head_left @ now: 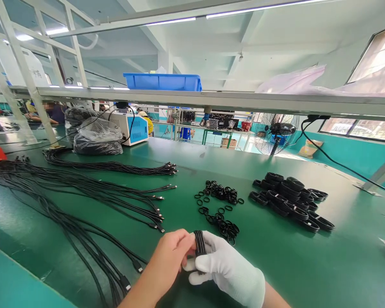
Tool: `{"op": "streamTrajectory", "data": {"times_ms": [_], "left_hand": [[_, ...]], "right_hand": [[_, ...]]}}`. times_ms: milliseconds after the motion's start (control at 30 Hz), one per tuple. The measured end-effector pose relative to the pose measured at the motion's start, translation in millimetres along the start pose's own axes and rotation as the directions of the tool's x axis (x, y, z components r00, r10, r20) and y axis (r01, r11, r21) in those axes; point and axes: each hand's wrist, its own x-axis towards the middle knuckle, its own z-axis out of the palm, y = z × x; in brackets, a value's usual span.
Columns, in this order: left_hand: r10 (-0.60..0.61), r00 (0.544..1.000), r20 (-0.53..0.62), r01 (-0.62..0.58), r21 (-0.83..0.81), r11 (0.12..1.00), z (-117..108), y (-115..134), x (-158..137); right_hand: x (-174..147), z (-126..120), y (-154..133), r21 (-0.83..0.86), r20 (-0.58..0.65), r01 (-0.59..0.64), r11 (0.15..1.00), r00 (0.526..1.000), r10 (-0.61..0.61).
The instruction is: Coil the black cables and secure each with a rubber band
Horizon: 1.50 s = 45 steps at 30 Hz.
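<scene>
A black cable [199, 243] wound into a small coil is between my two hands, just above the green table [276, 265]. My left hand [175, 253] is bare and closed on the coil's left side, its thumb and fingers pressed together there. Wearing a white glove, my right hand [226, 265] grips the coil from the right with thumb and fingers. The cable's ends are hidden by the hands. Just beyond lie loose black rings [223, 192] in two scattered groups. Coiled black cables [287, 199] are piled to the right.
Long straight cables [115, 192] with metal-tipped plugs spread over the left side. Behind them stand plastic-wrapped bundles [98, 134] and a blue-and-white machine [136, 128]. A shelf [224, 100] spans overhead, bearing a blue tray [163, 82]. A black cord [340, 162] hangs at right.
</scene>
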Motion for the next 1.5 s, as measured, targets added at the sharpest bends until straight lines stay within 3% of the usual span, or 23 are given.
{"op": "streamTrajectory", "data": {"times_ms": [100, 233, 400, 633, 700, 833, 933, 1033, 1233, 1367, 1500], "left_hand": [[0.194, 0.964, -0.181, -0.146, 0.252, 0.957, 1.8, 0.5, -2.4], [0.346, 0.911, -0.223, -0.256, 0.351, 0.901, 10.6, -5.4, -2.7], [0.392, 0.856, -0.336, -0.274, 0.348, 0.896, 16.7, -13.6, 1.0], [0.438, 0.817, -0.375, -0.289, 0.39, 0.874, 13.7, -12.9, 8.0], [0.396, 0.853, -0.341, -0.259, 0.381, 0.888, 9.1, -9.5, 10.1], [0.19, 0.956, -0.224, -0.146, 0.199, 0.969, -6.5, 2.9, 6.0], [0.089, 0.991, -0.104, -0.075, 0.132, 0.988, -14.8, 9.9, -3.4], [0.091, 0.996, -0.023, -0.085, 0.183, 0.979, -13.6, 10.2, -10.2], [0.146, 0.989, -0.013, -0.136, 0.289, 0.948, -9.4, 11.7, -12.2], [0.116, 0.991, -0.064, -0.11, 0.099, 0.989, -24.0, 13.1, -7.6], [0.141, 0.966, 0.218, -0.109, -0.154, 0.982, -36.7, 5.2, 1.6]], "right_hand": [[-0.5, 3.5, -1.6, 0.018, 0.034, -0.019, 1.0, 0.999, 0.018], [3.0, 0.5, 5.2, -0.032, 0.038, 0.002, 0.999, 0.999, -0.001], [6.9, -7.5, 17.4, 0.022, 0.131, 0.042, 0.999, 0.99, -0.044], [3.3, 6.4, 7.5, 0.054, 0.112, 0.05, 0.997, 0.992, -0.056], [0.9, 9.2, 3.3, 0.037, 0.082, 0.008, 0.999, 0.997, -0.011], [-2.7, 5.8, -0.8, 0.072, 0.025, -0.01, 0.997, 1.0, 0.008], [-3.8, 1.9, -1.9, 0.1, 0.023, 0.006, 0.995, 1.0, -0.008], [-3.1, 1.3, -2.0, 0.077, 0.062, 0.015, 0.997, 0.998, -0.02], [-2.1, 0.2, -0.6, 0.067, 0.076, 0.042, 0.997, 0.996, -0.047], [-4.6, -2.5, 0.1, 0.22, 0.181, -0.001, 0.976, 0.983, -0.04], [-5.4, -2.8, 2.6, 0.299, 0.372, -0.19, 0.935, 0.926, 0.069]]}}
